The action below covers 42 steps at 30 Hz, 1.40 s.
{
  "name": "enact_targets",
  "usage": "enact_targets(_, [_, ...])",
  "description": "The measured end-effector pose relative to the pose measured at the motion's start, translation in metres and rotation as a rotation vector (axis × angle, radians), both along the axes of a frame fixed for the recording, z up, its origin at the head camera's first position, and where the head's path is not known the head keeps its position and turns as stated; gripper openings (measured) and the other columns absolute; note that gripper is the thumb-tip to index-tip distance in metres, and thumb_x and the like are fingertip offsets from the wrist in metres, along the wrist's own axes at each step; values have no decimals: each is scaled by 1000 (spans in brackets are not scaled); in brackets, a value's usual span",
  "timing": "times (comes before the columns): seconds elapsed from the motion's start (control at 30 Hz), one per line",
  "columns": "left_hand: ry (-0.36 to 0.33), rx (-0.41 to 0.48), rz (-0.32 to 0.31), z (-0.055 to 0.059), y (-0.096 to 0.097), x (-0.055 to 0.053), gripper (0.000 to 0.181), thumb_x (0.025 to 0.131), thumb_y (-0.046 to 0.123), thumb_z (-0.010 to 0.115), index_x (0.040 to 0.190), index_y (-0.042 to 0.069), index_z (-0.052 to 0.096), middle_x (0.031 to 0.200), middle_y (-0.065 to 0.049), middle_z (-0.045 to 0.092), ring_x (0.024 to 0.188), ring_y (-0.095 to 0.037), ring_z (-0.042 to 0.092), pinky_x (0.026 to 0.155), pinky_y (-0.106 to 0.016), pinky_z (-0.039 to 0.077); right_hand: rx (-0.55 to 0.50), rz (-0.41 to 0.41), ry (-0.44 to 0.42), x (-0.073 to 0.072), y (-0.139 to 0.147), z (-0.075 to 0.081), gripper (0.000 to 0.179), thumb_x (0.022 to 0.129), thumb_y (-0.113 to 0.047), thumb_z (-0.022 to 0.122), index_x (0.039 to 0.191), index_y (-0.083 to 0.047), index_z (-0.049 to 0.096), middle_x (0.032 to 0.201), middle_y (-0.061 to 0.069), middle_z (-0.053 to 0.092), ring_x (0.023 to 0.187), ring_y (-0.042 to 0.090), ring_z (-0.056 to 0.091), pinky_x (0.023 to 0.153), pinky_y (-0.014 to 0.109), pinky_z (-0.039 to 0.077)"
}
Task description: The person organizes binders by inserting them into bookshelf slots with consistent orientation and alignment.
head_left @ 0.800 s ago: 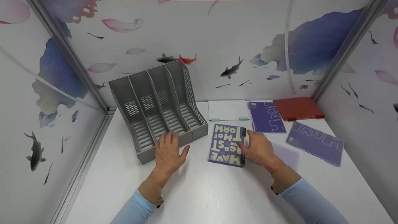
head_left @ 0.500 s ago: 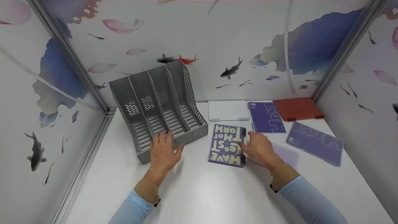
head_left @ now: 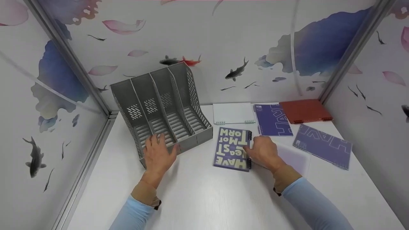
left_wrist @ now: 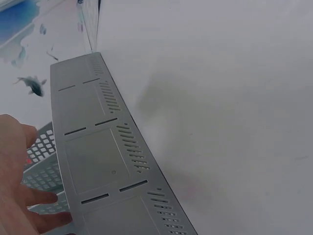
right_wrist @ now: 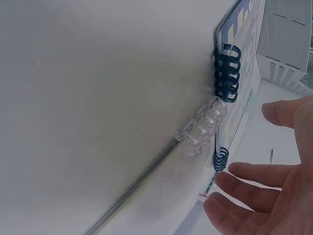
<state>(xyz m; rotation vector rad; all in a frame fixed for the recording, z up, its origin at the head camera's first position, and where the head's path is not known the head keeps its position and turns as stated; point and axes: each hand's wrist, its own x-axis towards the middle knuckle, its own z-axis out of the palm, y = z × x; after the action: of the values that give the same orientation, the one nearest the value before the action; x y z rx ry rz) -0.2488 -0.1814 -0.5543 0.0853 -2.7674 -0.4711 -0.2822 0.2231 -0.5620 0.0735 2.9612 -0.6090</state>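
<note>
In the head view my left hand [head_left: 158, 156] lies over the front edge of a grey file rack [head_left: 198, 135] with several slots. Its fingers are spread, and the left wrist view shows the fingertips at the rack's rim [left_wrist: 63, 147]. My right hand [head_left: 263, 151] is at the ringed edge of a purple notebook [head_left: 230, 148] with large pale letters. In the right wrist view its thumb and loosely bent fingers stand apart, near the notebook's black rings [right_wrist: 227, 76], gripping nothing. A pale translucent notebook [head_left: 295, 159] lies partly beneath the right hand.
Behind, a white notebook [head_left: 235, 112], a dark purple notebook [head_left: 273, 119] and a red notebook [head_left: 306, 111] lie along the back wall. Another purple notebook [head_left: 322, 146] rests slantwise at the right. Printed panels enclose the white table [head_left: 204, 201].
My left hand has slid leftward along the rack's front edge. The right hand has stayed beside the lettered notebook, shifting only slightly; rack and notebooks keep their places.
</note>
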Motion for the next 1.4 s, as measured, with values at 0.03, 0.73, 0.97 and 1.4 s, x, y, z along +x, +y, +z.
enact_targets(0.03, [-7,5,9,1,-2,0,81,105,58,70,158,-1,56,162,-31,55,155,-54,46,121,-72,46,11,-3,1,-1,-1,-1,62,104,-51,75,126,7,75,110,18,74,95,30,70,83,45,61])
enact_targets(0.73, [-103,125,149,9,-44,-11,80,107,52,65,160,-6,49,163,-36,45,158,-58,34,120,-77,40,224,-9,-31,-13,-21,-11,96,81,-78,88,118,9,76,94,14,68,89,31,61,78,47,56])
enact_targets(0.97, [-121,158,198,8,-50,-12,83,105,50,66,157,-12,46,162,-38,44,153,-57,39,112,-77,47,139,-38,-57,-15,-30,-8,87,81,-63,97,125,7,75,100,15,73,91,31,66,83,47,59])
enact_targets(1.4, [-55,313,239,7,-56,-20,91,103,44,69,164,-11,30,163,-39,32,139,-59,54,95,-73,59,30,-83,-161,-22,-30,-3,81,80,-53,102,130,3,73,106,14,78,87,27,74,84,44,63])
